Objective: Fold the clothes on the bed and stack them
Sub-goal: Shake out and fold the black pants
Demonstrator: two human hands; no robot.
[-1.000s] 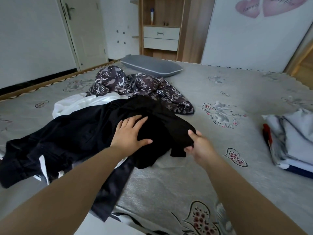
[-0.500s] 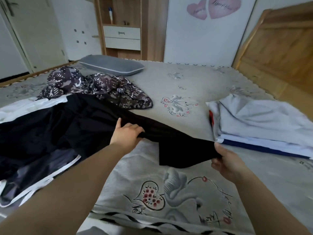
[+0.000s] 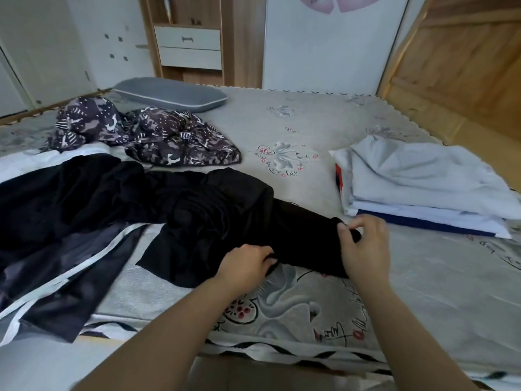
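A black garment (image 3: 225, 218) lies stretched across the middle of the bed, pulled out from a dark pile. My left hand (image 3: 246, 263) grips its near edge with curled fingers. My right hand (image 3: 365, 244) pinches its right end, close to the folded stack (image 3: 423, 187) of pale grey and white clothes at the right. A black garment with white stripes (image 3: 56, 249) lies at the left, with a white one (image 3: 33, 162) behind it. A dark patterned garment (image 3: 146, 131) sits crumpled further back.
The bed (image 3: 423, 292) has a grey cover with flower prints; its near edge runs just below my forearms. A grey pillow (image 3: 172, 93) lies at the far side. A wooden headboard (image 3: 465, 66) rises at the right. A cabinet with drawers (image 3: 189, 48) stands against the back wall.
The black garment has been pulled rightward out of the pile, toward the folded stack. My left hand has moved from pressing on top to gripping its near edge. The view has swung right.
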